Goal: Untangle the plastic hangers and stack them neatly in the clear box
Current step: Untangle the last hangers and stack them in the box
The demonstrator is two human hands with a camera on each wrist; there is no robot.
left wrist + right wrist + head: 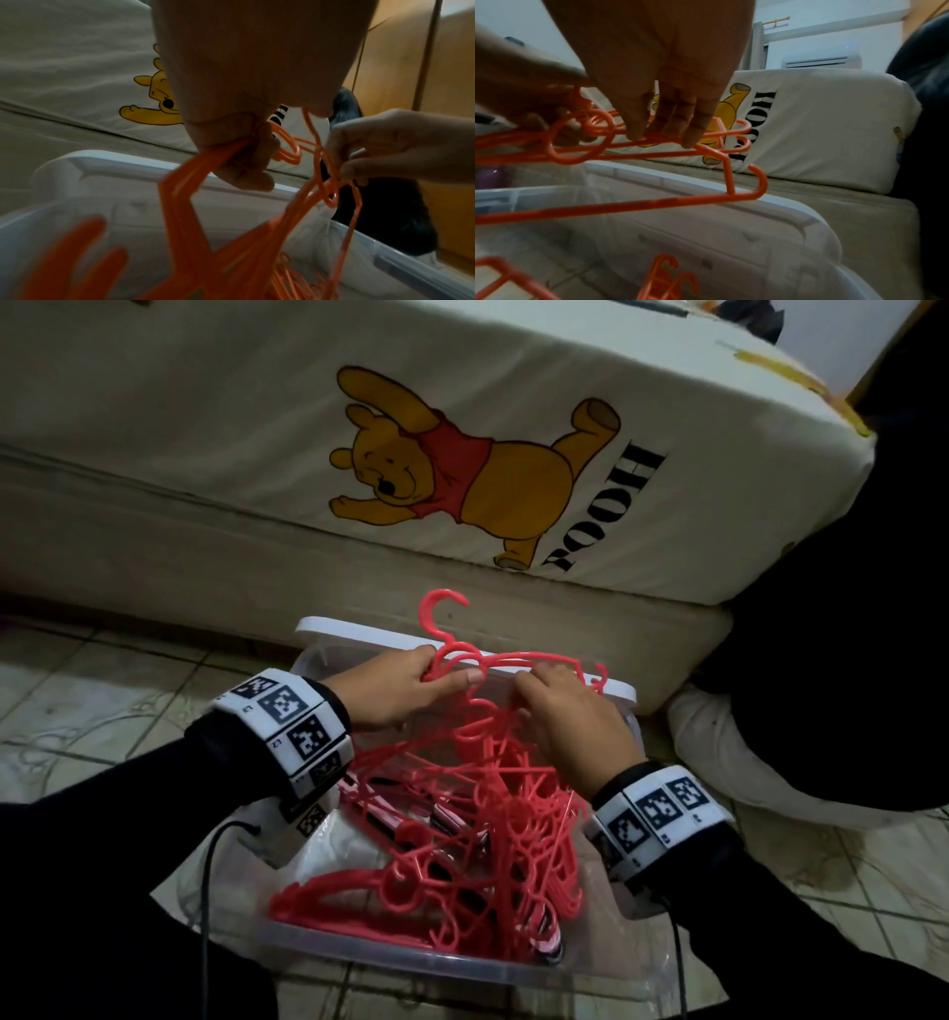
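Coral-pink plastic hanger [518, 660] held level over the clear box's [390, 955] far edge, hook pointing away, left hand [395, 688] gripping its neck, right hand [570, 711] pinching its shoulder, tangled hangers [462, 839] heaped inside

Tangled hangers [462, 819] are hiding the clear box [411, 963] floor. In the left wrist view, near hangers are blurring, and the left hand [246, 85] is running off the top edge.
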